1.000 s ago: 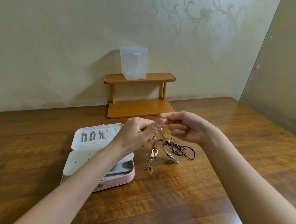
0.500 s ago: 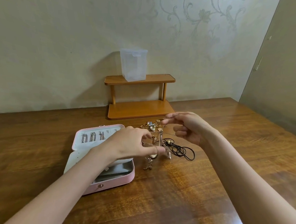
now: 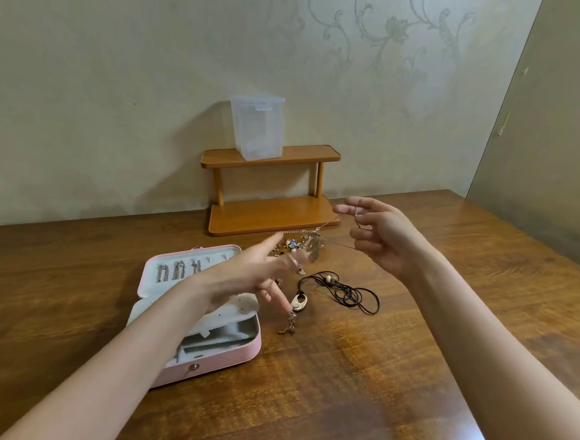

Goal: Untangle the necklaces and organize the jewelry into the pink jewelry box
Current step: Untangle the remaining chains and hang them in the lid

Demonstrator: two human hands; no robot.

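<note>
My right hand (image 3: 380,236) is raised over the table and pinches a thin gold chain (image 3: 329,222) between thumb and forefinger. The chain stretches left and down toward my left hand (image 3: 250,272), which is blurred, its fingers spread and straight, the forefinger tip at the chain's far end. A black cord necklace (image 3: 348,294) with beads and a white pendant (image 3: 299,303) lies loose on the table. A small heap of jewelry (image 3: 293,246) sits behind it. The pink jewelry box (image 3: 223,363) lies open under my left forearm, with earrings (image 3: 175,270) in its lid.
A small gold charm (image 3: 288,326) lies by the box's right corner. A two-tier wooden shelf (image 3: 268,215) stands against the wall with a clear plastic container (image 3: 257,128) on top. The wooden table (image 3: 355,396) stretches toward me.
My right hand rose and moved right, drawing the gold chain out. My left hand spread its fingers and shifted back from the pendant. The black cord necklace now lies apart from the chain.
</note>
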